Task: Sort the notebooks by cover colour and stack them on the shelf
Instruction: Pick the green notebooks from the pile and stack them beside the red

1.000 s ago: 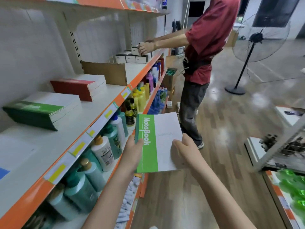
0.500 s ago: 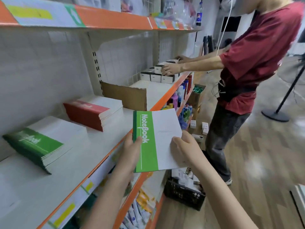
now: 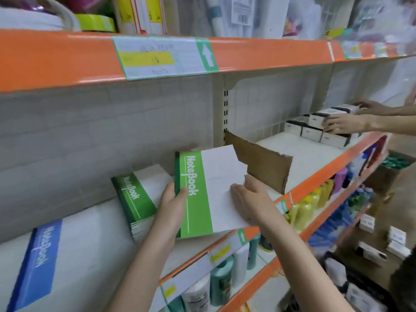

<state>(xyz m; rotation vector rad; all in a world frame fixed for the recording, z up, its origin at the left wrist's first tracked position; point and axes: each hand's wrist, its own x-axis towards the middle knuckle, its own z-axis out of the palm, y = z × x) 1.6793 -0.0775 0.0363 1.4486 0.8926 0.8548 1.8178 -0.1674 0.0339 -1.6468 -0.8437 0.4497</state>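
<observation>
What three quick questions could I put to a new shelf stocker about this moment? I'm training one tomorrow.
1. True or false: both hands hold the green notebook.
2. Which stack lies nearest the held notebook? A) blue stack B) green stack C) white boxes
3. Fill in: the cardboard divider stands to the ____ of the held notebook.

Key:
1. True: the left hand grips its green edge, the right hand its white side.
2. B, the green stack; the blue stack lies further left.
3. right

"NoteBook" runs in white along the green band of the held notebook (image 3: 202,192); likewise on the green stack's top cover (image 3: 132,194); likewise on the blue notebook (image 3: 41,248); the shelf-edge label (image 3: 155,58) reads "15".
</observation>
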